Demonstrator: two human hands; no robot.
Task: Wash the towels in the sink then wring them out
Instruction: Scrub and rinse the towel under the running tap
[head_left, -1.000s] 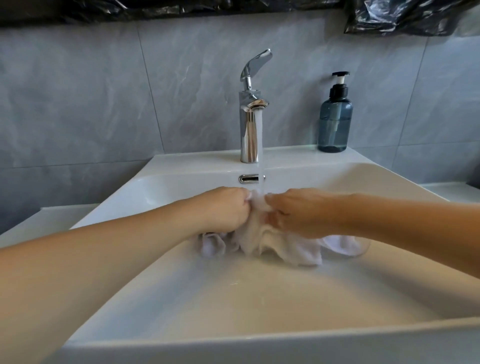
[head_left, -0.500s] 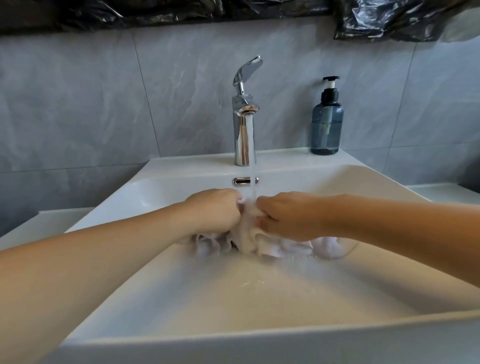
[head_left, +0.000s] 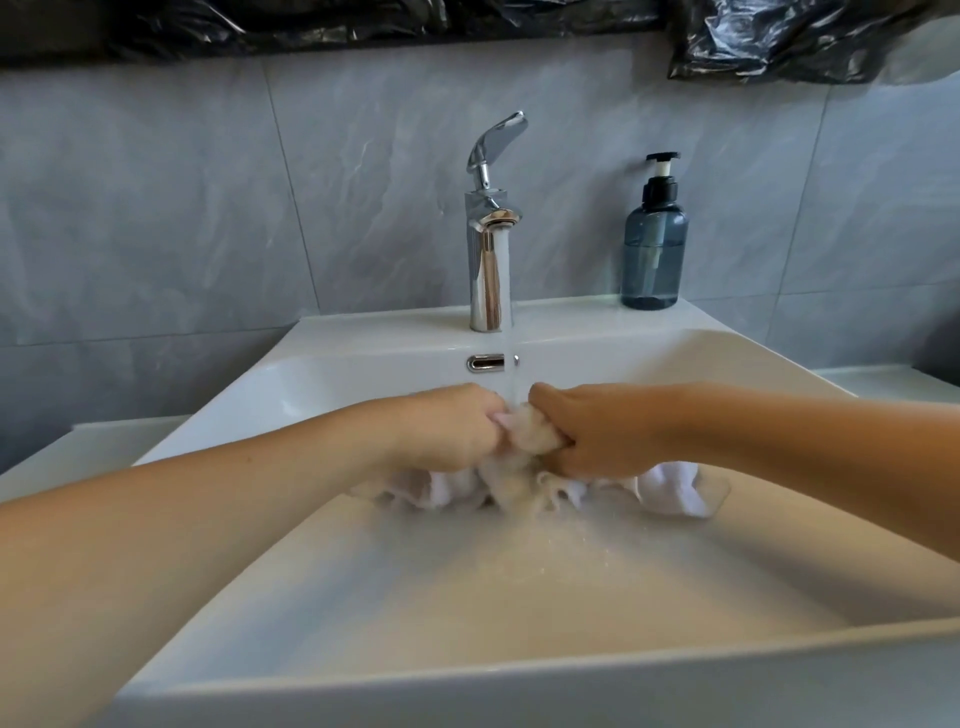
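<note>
A wet white towel (head_left: 519, 480) is bunched up in the white sink (head_left: 519, 670), under the stream of water running from the chrome tap (head_left: 488, 260). My left hand (head_left: 447, 428) grips the towel's left part with curled fingers. My right hand (head_left: 587, 434) grips its right part, knuckles facing the left hand. The two fists sit close together with a wad of cloth between them. Loose folds of towel hang below both hands and trail out to the right on the basin floor.
A blue soap pump bottle (head_left: 655, 244) stands on the sink's back ledge to the right of the tap. A grey tiled wall (head_left: 182, 208) rises behind. Black plastic sheeting (head_left: 779, 36) hangs along the top. An overflow slot (head_left: 485, 362) sits below the tap.
Both hands kept hold of the towel and shifted slightly against each other under the running water. The bunched cloth between the fists changed shape.
</note>
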